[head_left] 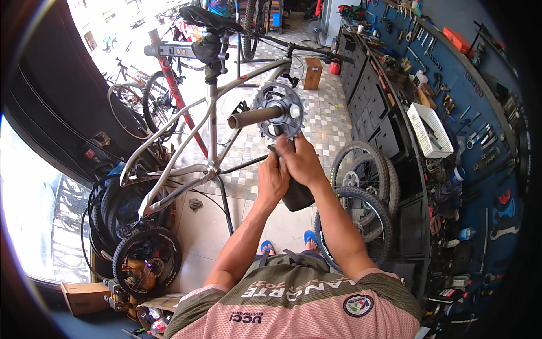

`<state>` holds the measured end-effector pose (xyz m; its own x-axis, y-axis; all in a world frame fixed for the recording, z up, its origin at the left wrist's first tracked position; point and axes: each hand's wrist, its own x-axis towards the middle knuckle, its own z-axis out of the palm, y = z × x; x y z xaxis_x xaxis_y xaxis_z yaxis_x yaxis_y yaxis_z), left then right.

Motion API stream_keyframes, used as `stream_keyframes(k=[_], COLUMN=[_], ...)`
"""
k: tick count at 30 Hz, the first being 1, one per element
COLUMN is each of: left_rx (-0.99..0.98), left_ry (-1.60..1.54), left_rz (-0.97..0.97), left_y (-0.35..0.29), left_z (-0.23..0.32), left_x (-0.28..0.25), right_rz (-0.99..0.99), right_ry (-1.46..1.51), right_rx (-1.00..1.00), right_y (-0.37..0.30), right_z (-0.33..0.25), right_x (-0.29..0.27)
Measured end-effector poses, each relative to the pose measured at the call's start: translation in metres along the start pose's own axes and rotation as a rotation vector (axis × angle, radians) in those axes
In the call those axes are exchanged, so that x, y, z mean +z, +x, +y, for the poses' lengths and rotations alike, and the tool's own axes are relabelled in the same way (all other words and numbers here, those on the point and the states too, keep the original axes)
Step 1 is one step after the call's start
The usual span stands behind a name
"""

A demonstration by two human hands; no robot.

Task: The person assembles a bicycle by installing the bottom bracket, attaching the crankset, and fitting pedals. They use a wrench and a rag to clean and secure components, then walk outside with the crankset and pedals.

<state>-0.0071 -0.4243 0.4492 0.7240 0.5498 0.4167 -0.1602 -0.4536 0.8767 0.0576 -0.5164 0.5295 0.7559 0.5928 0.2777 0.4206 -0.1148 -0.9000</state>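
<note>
below the toothed ring [290, 116], our left hand [272, 179] and right hand [303, 163] both clamp what may be a black bar [298, 196] (bike frame [212, 124] left of the ring).

The frame [213, 124] bars the way left of the left hand [273, 178], wheels [350, 179] crowd the right forearm [339, 226], and a hand could pass above the floor [324, 113] between crankset [276, 112] and drawers [370, 93].

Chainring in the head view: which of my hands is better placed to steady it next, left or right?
Probably the right hand: it sits higher, close to the lower edge of the chainring. The left hand sits lower and farther from it.
</note>
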Motion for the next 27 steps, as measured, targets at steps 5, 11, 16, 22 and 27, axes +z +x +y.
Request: stream_keyframes(k=[5,11,16,22,27], left_rx=[0.189,-0.014,-0.051,-0.177,-0.152], left_ry=[0.148,-0.019,-0.34,0.014,0.044], left_rz=[0.083,0.114,0.192,-0.038,-0.242], left_y=[0.002,0.006,0.015,0.044,0.052], left_z=[-0.013,-0.007,-0.008,0.006,0.014], left_x=[-0.012,-0.03,-0.049,-0.06,-0.066], right_rz=[-0.089,-0.089,0.007,-0.112,-0.073], right_ry=[0.0,0.748,0.725,0.705,0.66], right_rx=[-0.077,0.003,0.006,-0.083,-0.19], right_y=[-0.006,-0.004,-0.007,-0.006,-0.012], right_z=[0.009,0.029,0.045,0.051,0.036], right_x=[0.009,0.031,0.041,0.042,0.033])
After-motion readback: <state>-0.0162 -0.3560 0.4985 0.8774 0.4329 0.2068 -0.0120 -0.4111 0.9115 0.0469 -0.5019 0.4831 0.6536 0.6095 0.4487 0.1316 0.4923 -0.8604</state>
